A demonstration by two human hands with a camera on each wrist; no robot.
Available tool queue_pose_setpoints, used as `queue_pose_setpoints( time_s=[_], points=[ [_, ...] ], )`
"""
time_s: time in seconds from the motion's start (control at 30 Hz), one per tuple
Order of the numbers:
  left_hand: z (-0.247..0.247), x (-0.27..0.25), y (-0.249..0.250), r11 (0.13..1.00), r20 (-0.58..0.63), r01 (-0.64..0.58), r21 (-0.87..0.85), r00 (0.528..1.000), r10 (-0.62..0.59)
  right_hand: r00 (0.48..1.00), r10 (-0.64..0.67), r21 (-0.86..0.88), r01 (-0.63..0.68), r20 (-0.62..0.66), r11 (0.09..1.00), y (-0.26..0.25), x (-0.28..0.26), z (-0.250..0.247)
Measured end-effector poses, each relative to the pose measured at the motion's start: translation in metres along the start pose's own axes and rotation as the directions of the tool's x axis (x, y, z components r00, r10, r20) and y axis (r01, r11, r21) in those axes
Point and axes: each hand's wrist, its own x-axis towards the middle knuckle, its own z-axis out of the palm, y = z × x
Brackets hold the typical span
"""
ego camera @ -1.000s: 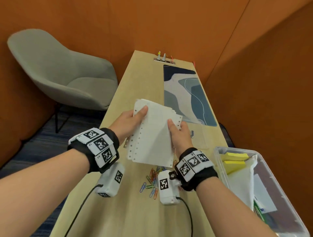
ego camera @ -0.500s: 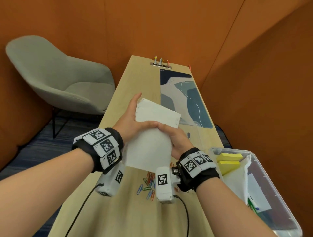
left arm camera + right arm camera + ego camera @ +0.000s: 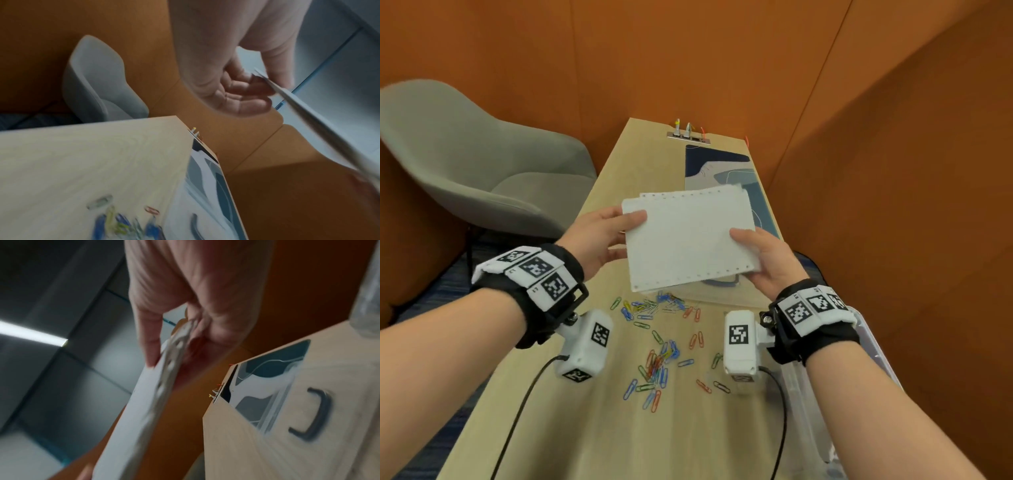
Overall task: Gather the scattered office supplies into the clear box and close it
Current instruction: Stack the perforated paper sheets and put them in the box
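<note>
Both hands hold the paper stack (image 3: pixel 688 240) above the worktop (image 3: pixel 571 428): left hand (image 3: pixel 599 236) pinches its left edge, right hand (image 3: pixel 767 260) its near right corner. Next, probably: carry it right into the box (image 3: pixel 873 346); clips (image 3: pixel 657 363) remain scattered beneath.

The clear plastic box (image 3: pixel 873 346) is cut off by the head view's right edge, its contents hidden behind the right forearm.

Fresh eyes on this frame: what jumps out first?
The stack of white punched paper, held above the table by the left hand and right hand. Below it, colourful paper clips lie scattered on the wood; the clear box sits at the right edge.
</note>
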Motion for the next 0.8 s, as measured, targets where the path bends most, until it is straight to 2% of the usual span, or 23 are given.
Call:
queue_pose_setpoints(
  time_s=[0.07, 0.13, 0.2, 0.27, 0.33, 0.43, 0.53, 0.67, 0.73, 0.8],
  points=[
    [0.024, 0.000, -0.002, 0.999, 0.014, -0.025, -0.044, 1.000, 0.026, 0.997, 0.043, -0.120, -0.035, 0.067, 0.992, 0.000, -0.002, 0.002],
    [0.048, 0.001, -0.005, 0.993, -0.006, -0.119, 0.026, 0.993, 0.120, 0.999, -0.009, -0.199, 0.017, 0.046, 0.980, 0.002, -0.001, 0.002],
    [0.064, -0.002, -0.003, 0.978, -0.038, -0.181, 0.104, 0.982, 0.186, 0.997, -0.078, -0.186, 0.080, 0.019, 0.979, -0.002, 0.000, -0.010],
    [0.071, -0.003, 0.000, 0.975, -0.015, -0.197, 0.102, 0.980, 0.200, 0.991, -0.127, -0.118, 0.131, 0.036, 0.984, -0.009, -0.002, -0.031],
    [0.078, -0.006, 0.002, 0.976, 0.020, -0.198, 0.094, 0.980, 0.197, 0.978, -0.180, -0.103, 0.190, 0.101, 0.976, -0.016, -0.007, -0.045],
    [0.100, -0.010, 0.001, 0.976, 0.069, -0.181, 0.120, 0.982, 0.174, 0.968, -0.176, -0.205, 0.211, 0.179, 0.956, -0.020, -0.016, -0.051],
    [0.119, -0.011, -0.002, 0.983, 0.079, -0.128, 0.133, 0.990, 0.119, 0.986, -0.116, -0.213, 0.140, 0.118, 0.967, -0.022, -0.017, -0.066],
    [0.132, -0.008, -0.004, 0.996, 0.013, -0.091, 0.016, 0.996, 0.091, 0.978, -0.208, -0.136, 0.203, -0.023, 0.970, -0.031, -0.018, -0.096],
    [0.145, -0.010, -0.008, 0.999, 0.047, -0.036, 0.007, 0.998, 0.036, 0.974, -0.223, -0.127, 0.217, -0.040, 0.968, -0.032, -0.018, -0.103],
    [0.162, -0.012, -0.011, 0.998, 0.111, -0.005, 0.065, 0.994, -0.003, 0.983, -0.181, -0.225, 0.172, -0.019, 0.959, -0.032, -0.020, -0.107]
  ],
)
